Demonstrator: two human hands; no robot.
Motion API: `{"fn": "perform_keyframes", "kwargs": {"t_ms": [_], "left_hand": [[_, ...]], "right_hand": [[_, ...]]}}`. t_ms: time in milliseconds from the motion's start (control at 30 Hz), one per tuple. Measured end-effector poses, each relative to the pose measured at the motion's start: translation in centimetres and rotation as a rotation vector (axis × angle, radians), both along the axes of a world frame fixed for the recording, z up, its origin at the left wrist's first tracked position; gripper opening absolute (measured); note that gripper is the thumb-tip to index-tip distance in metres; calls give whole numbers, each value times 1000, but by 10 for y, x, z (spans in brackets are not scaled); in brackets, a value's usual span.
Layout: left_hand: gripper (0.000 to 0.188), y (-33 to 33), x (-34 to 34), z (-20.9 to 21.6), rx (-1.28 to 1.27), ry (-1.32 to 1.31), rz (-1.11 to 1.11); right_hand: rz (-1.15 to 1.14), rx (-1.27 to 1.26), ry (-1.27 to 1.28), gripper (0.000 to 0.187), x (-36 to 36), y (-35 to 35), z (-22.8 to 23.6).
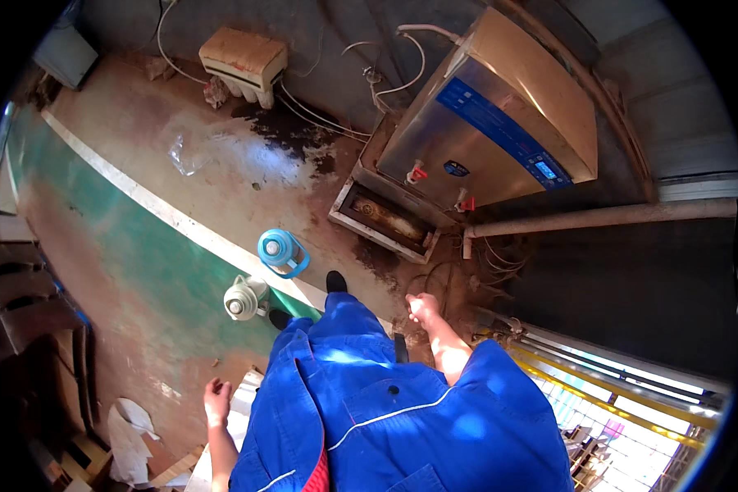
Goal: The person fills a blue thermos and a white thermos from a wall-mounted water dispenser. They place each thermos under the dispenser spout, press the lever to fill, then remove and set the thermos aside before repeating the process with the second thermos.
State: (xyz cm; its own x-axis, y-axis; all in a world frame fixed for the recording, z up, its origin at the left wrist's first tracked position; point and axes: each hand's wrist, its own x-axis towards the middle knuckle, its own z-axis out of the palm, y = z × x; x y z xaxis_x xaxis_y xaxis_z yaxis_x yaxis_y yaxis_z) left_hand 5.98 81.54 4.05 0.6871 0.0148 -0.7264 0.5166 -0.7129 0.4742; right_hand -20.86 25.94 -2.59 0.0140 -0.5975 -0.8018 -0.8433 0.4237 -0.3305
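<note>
My right hand (422, 308) hangs in front of my right side, its fingers curled in, with nothing visible in them. Low on the left, beside my body, my left hand (216, 400) is loose and empty, with its fingers partly apart. Ahead on the floor stands a blue thermos flask (275, 247) with its handle toward the right. A cream-white thermos flask (243, 301) stands close by, nearer to me and left of the blue one. Neither hand touches a flask. Ahead to the right is a steel water boiler (467, 139) with two red-handled taps (416, 173).
Below the taps sits a drain tray (383, 221) with a metal rim. A pipe (599, 218) runs along the right wall. A boxy filter unit (244, 59) with hoses is at the back. A white line (152, 209) edges the green floor. Torn paper (129, 443) lies lower left.
</note>
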Motion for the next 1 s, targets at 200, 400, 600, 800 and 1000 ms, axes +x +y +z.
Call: {"fn": "perform_keyframes", "kwargs": {"t_ms": [200, 400, 600, 800, 1000], "left_hand": [[51, -69, -35, 4, -28, -4, -169], [52, -95, -33, 17, -46, 6, -150], [53, -91, -32, 28, 35, -11, -130], [52, -88, -48, 32, 81, -6, -126], [52, -101, -53, 38, 93, -13, -103]], "right_hand": [[-75, 46, -83, 25, -12, -9, -21], [-92, 26, -64, 25, -12, -53, -23], [110, -661, 135, 46, 5, -152, 4], [169, -749, 232, 55, 53, -246, 58], [278, -650, 231, 49, 81, -271, 71]]}}
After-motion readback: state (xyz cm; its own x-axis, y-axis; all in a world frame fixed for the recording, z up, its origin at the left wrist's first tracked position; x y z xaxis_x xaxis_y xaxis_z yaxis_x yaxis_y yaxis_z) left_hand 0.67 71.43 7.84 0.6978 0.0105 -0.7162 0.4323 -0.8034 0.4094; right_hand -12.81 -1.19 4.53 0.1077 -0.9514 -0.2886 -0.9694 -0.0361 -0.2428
